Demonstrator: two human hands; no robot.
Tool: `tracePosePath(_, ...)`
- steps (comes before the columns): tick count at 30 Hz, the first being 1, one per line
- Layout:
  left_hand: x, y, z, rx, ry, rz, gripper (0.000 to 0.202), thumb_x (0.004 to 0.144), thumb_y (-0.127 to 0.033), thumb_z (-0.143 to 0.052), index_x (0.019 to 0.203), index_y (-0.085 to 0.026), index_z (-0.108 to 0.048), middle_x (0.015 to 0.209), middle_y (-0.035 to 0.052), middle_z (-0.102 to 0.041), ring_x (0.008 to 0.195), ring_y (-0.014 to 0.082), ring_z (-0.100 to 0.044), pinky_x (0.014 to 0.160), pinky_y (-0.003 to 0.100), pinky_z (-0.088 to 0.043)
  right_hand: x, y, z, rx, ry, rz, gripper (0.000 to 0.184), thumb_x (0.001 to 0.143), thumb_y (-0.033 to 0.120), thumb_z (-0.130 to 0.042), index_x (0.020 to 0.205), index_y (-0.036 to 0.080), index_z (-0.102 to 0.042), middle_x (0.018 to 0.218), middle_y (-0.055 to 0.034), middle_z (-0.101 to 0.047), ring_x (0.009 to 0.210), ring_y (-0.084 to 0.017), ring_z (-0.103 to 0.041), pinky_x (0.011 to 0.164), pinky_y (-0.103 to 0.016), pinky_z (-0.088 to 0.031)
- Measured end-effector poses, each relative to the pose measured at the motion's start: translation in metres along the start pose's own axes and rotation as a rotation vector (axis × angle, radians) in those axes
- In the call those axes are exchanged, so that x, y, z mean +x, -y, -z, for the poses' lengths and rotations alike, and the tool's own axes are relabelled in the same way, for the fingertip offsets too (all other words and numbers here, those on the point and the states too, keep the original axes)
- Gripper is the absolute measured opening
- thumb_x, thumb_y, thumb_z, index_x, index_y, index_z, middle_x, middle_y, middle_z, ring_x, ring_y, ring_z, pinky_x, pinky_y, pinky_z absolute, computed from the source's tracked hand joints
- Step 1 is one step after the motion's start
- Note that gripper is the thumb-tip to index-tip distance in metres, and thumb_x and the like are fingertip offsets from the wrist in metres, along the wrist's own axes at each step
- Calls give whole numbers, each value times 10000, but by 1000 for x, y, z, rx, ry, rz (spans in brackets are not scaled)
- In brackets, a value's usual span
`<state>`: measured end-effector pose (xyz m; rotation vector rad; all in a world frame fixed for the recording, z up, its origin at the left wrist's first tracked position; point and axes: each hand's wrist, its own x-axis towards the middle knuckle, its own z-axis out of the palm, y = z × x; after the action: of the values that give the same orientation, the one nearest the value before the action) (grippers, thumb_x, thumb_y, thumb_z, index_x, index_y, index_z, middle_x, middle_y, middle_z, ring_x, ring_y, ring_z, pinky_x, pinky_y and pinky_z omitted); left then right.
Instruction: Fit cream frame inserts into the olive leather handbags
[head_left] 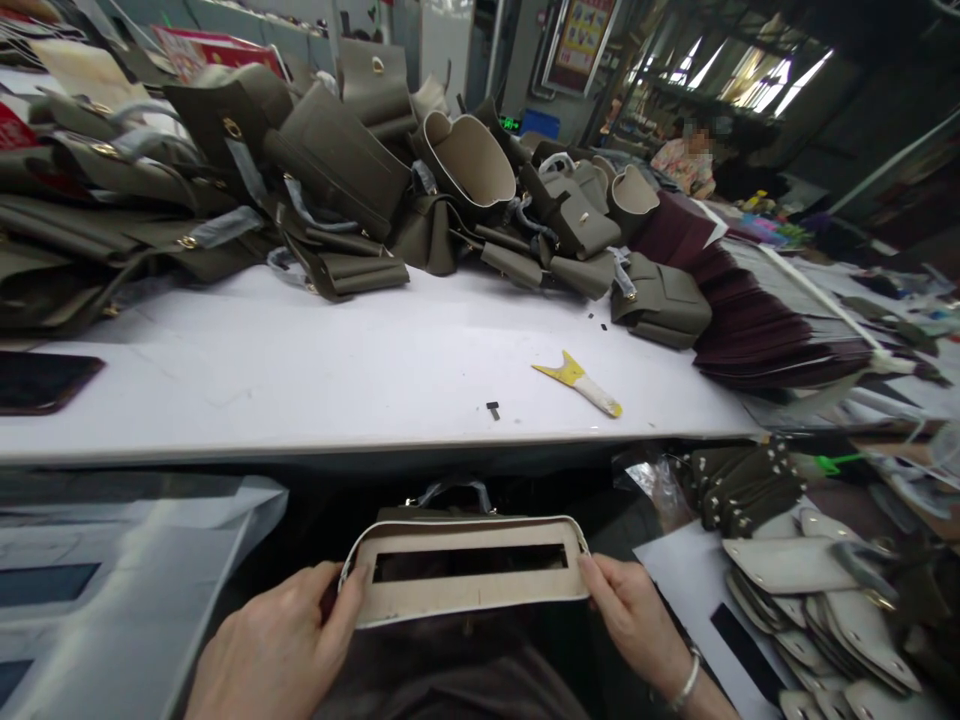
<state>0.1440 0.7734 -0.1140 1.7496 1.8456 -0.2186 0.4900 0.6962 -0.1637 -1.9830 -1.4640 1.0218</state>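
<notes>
Below the table's front edge, both my hands hold a cream bag panel with a long slot cut through its middle. My left hand grips its left end and my right hand grips its right end; a bracelet sits on the right wrist. An olive bag part with a metal ring shows just behind the panel. On the white table above lies a yellow-handled scraper tool and a small black scrap.
A heap of olive leather bags covers the back of the table. Dark maroon pieces are fanned out at the right. A dark phone lies at the left edge. Cream flaps are stacked at lower right. A person sits in the distance.
</notes>
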Motion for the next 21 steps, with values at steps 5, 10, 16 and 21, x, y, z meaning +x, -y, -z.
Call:
tracePosePath(5, -1, -11, 11, 129, 78, 18, 468, 952, -459, -213, 761, -242, -580, 876, 106, -731, 925, 357, -686, 745, 407, -406, 4, 7, 7, -51, 21, 5, 574, 960, 619, -325, 580, 198, -408, 544, 11, -401, 524, -126, -389, 541, -290, -244)
tracePosePath(10, 6, -14, 16, 153, 124, -7, 505, 960, -429, -160, 828, -230, -605, 943, 120, -733, 963, 352, -680, 808, 443, -431, 6, 10, 11, -81, 26, 7, 575, 967, 607, -312, 573, 199, -406, 536, 11, -400, 521, -125, -394, 544, -288, -251)
tracePosePath(16, 13, -11, 20, 195, 190, -65, 516, 951, -419, -112, 852, -223, -580, 961, 131, -712, 982, 352, -667, 830, 462, -424, -5, 12, 9, -128, 55, 30, 536, 984, 570, -300, 595, 203, -341, 558, 24, -356, 531, -114, -339, 554, -301, -213)
tracePosePath(21, 16, -9, 23, 211, 233, -96, 482, 935, -403, -109, 816, -230, -543, 940, 135, -697, 958, 346, -663, 828, 465, -403, 0, 18, 11, -27, 132, -69, 548, 967, 606, -340, 621, 188, -417, 617, 3, -437, 602, -133, -431, 569, -273, -309)
